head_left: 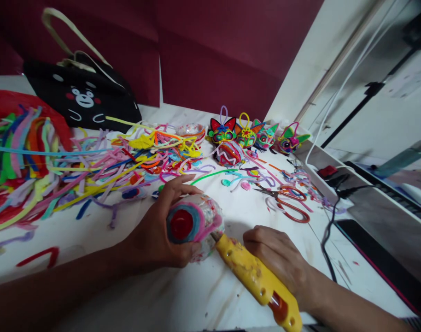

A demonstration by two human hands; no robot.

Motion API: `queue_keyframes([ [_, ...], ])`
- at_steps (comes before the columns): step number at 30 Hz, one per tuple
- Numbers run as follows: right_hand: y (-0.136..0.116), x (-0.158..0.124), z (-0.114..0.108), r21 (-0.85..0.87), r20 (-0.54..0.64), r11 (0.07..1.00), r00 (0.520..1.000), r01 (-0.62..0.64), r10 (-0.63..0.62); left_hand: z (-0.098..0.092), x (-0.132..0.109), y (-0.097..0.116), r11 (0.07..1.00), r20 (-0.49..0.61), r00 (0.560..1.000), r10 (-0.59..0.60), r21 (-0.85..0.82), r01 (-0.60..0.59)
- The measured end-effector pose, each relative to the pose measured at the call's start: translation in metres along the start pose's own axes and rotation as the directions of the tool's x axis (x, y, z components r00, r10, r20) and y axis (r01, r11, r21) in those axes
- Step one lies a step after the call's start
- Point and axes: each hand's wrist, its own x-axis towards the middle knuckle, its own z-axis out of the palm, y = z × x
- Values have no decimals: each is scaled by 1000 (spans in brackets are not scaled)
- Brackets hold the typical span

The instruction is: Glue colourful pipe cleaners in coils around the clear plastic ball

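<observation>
My left hand [155, 226] is wrapped round a clear rounded plastic shell [210, 210] flecked with coloured bits. On its near end sits a red disc [181, 224] ringed by blue and pink fuzzy chenille stem, with a pink loop beside it. My right hand [279, 253] is curled closed behind a yellow hot glue gun [255, 272], whose body hides part of the grip. The metal tip of the gun is at the pink loop, but whether it touches cannot be made out.
Loose chenille stems [127, 168] cover the left and back of the table. Orange-handled scissors [289, 200] lie open at right. Finished cat-like ornaments [223, 131] and a striped ball [229, 153] stand behind. A black bag [82, 94], a cable [330, 240] and a phone-like dark slab [372, 258] flank the work.
</observation>
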Motion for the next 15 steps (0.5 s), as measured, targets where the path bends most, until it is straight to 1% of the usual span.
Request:
queue_keyframes([
  [8,2,-4,0,19,10,999,1000,-30,29,2,-2,5,986,-8,992,129,107,-127],
  [15,2,-1,-1,54,4,998,999,-45,45,2,-7,13,972,-6,987,161,172,-158],
])
